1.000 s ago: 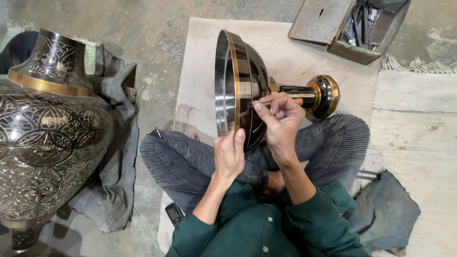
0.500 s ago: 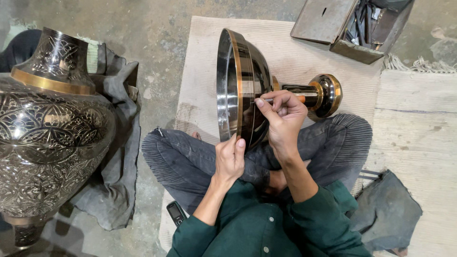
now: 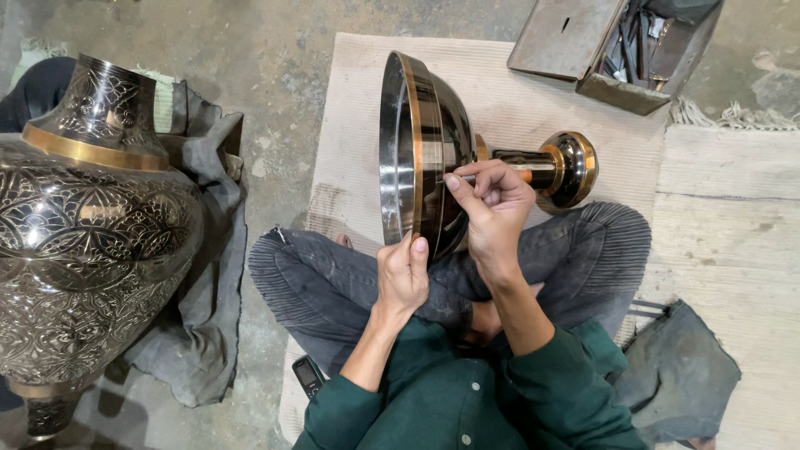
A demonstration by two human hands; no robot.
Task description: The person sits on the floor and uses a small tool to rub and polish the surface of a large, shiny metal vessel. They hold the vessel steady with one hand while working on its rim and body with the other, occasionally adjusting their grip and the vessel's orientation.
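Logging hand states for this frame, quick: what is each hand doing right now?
Left hand: closed on the rim of the metal bowl, steadying it.
Right hand: closed around a thin engraving tool, tip on the bowl.

Two vases [image 3: 92, 242], one toolbox [image 3: 617, 50], one phone [image 3: 308, 375].

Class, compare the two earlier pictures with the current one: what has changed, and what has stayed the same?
Hardly anything moved. The right hand keeps its thin tool on the bowl of the metal pedestal piece, and the left hand still steadies the rim. The engraved vase and open tool box stayed put.
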